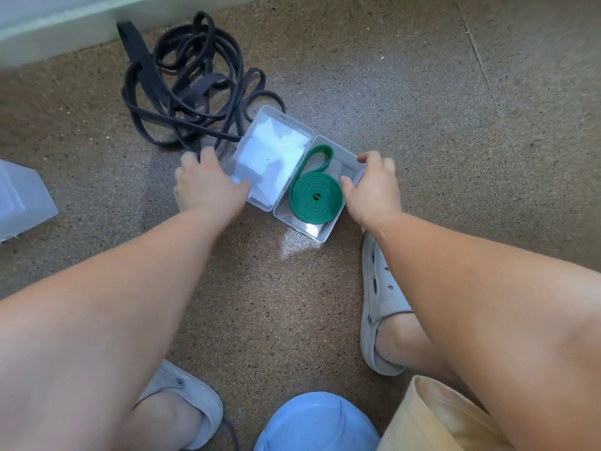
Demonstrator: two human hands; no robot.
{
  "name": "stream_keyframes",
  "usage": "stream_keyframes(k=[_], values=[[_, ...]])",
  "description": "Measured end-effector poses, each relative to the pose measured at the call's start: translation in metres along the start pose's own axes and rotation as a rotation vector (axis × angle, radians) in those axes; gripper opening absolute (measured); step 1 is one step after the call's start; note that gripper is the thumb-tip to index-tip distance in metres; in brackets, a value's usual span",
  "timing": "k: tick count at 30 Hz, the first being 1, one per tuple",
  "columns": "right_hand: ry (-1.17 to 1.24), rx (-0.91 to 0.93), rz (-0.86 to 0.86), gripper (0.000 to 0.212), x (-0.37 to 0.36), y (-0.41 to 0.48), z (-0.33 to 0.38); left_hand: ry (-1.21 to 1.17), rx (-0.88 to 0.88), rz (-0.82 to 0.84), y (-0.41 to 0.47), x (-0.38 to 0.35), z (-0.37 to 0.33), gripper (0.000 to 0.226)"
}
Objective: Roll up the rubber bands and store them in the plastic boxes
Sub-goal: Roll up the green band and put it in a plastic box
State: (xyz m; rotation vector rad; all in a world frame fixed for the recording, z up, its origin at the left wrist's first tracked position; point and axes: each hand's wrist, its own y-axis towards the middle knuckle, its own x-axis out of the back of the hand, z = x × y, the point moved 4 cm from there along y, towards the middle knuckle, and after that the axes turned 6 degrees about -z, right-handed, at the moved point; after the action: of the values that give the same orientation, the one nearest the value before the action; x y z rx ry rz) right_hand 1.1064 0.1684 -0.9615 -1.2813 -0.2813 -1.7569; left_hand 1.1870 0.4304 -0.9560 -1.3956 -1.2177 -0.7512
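Observation:
A clear plastic box lies open on the floor, its lid flat to the left. A green rubber band sits coiled in the box's right half, with a loose tail looping up toward the far corner. My left hand rests on the lid's left edge, thumb on the lid's near corner. My right hand grips the box's right wall, thumb inside near the coil. A tangle of black rubber bands lies behind the lid.
Another translucent plastic box stands at the left edge. A pale wall base runs along the top left. My feet in grey clogs stand on the speckled brown floor, near a blue object at the bottom.

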Motion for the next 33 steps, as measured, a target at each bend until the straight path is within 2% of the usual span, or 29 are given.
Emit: stream_keyframes(k=[2,6,9,12,14,16,18,21,24,25,30,33], values=[[0.095,-0.13,0.049,0.047,-0.004,-0.004,-0.002,-0.056,0.081,0.096,0.002,-0.007,0.005,0.073],[0.162,-0.262,0.051,0.056,-0.01,-0.012,-0.002,-0.147,0.045,0.151,0.0,-0.014,0.002,0.05],[0.302,-0.333,0.055,0.058,-0.014,-0.012,0.001,-0.21,0.053,0.08,0.001,-0.001,-0.002,0.048],[0.679,-0.486,0.082,0.061,-0.02,-0.013,0.005,-0.295,0.001,-0.076,0.005,0.023,-0.01,0.056],[0.925,-0.593,0.146,0.057,-0.023,-0.017,0.015,-0.392,-0.042,-0.177,0.007,0.039,-0.016,0.05],[1.077,-0.646,0.213,0.052,-0.023,-0.02,0.029,-0.466,-0.155,-0.227,0.008,0.047,-0.023,0.038],[1.21,-0.67,0.3,0.05,-0.027,-0.021,0.043,-0.477,-0.314,-0.205,0.004,0.048,-0.033,0.036],[1.195,-0.643,0.381,0.048,-0.034,-0.017,0.059,-0.418,-0.38,-0.087,-0.004,0.029,-0.038,0.037],[1.099,-0.629,0.386,0.033,-0.038,-0.009,0.06,-0.265,-0.286,-0.024,-0.009,0.008,-0.03,0.018],[1.083,-0.631,0.394,0.03,-0.04,-0.007,0.057,-0.229,-0.259,-0.019,-0.01,0.003,-0.027,0.018],[0.896,-0.596,0.42,0.03,-0.052,-0.004,0.047,-0.174,-0.152,0.054,-0.008,-0.014,-0.023,0.068],[0.867,-0.569,0.404,0.019,-0.06,-0.001,0.053,-0.164,-0.175,0.064,-0.004,-0.016,-0.023,0.075]])
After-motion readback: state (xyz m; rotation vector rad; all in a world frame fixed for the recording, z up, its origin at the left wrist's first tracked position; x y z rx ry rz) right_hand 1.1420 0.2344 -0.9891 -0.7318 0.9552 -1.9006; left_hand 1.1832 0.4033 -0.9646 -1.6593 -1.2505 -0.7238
